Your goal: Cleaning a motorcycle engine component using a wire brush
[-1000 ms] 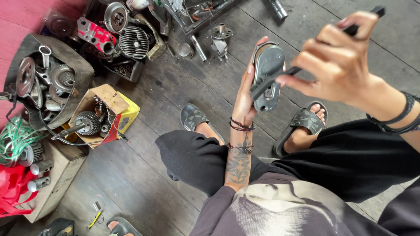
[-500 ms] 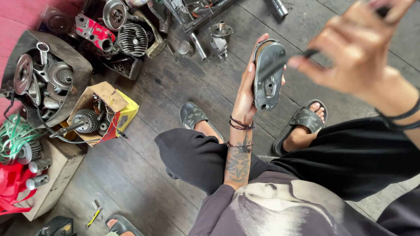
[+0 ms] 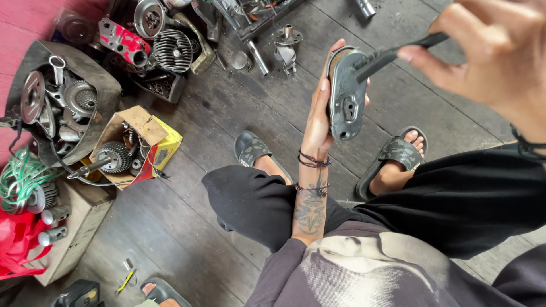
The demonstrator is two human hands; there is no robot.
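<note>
Head view: a grey oval metal cover [image 3: 346,94] is held upright above the plank floor [image 3: 187,227].
It is gripped by the left hand [image 3: 319,113]; a dark tool [image 3: 398,52], pinched in the closed right hand [image 3: 500,57], is pressed against it from two o'clock. Boxed engine parts [image 3: 116,153] are seen at nine o'clock.

- Right hand [image 3: 500,54], upper right of frame: cut off by top and right edges, blurred.
- Dark tool [image 3: 398,52]: tip hidden against the grey metal cover [image 3: 346,96].
- Left hand [image 3: 319,111]: palm concealed behind the cover.
- Sandalled foot [image 3: 162,291], bottom edge: mostly cut off.

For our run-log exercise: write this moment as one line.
left hand: holds grey metal cover upright | right hand: dark tool tip on cover
</note>
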